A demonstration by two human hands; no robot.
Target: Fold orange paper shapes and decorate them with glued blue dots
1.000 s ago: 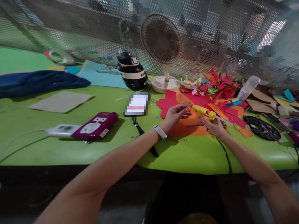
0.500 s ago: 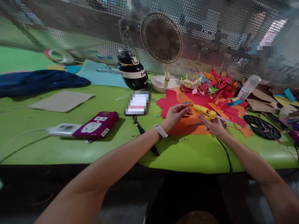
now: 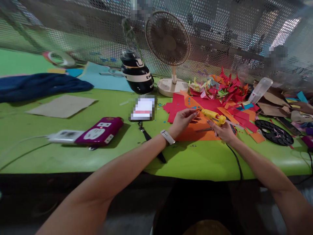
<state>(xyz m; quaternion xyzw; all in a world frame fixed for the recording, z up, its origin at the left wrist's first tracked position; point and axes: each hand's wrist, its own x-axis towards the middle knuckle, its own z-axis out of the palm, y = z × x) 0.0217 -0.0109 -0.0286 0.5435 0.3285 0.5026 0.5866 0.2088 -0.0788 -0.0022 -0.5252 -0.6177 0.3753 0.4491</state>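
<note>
My right hand (image 3: 223, 131) is wrapped round a yellow hot glue gun (image 3: 213, 116), a clear glue stick (image 3: 234, 123) poking out of its back. The nozzle points left, close to the fingertips of my left hand (image 3: 184, 120). Those fingers are pinched together; whatever is between them is too small to make out. Below both hands lies orange paper (image 3: 195, 134), with red paper (image 3: 178, 103) partly under it. Scissors (image 3: 205, 129) lie on the orange sheet between my hands. Several small blue dots (image 3: 189, 101) are scattered on the paper behind.
Folded paper pieces (image 3: 227, 85) are heaped behind my right hand. A fan (image 3: 168, 39), a black bottle (image 3: 137, 75) and a phone (image 3: 143, 107) stand or lie nearby. A purple power strip (image 3: 99, 131) is at left, a black round tray (image 3: 274, 132) at right. The gun's cord (image 3: 237, 160) hangs over the edge.
The view has shifted very slightly. My hands and the glue gun keep nearly the same pose. At the far right edge, what looks like another person's hand has come into view.
</note>
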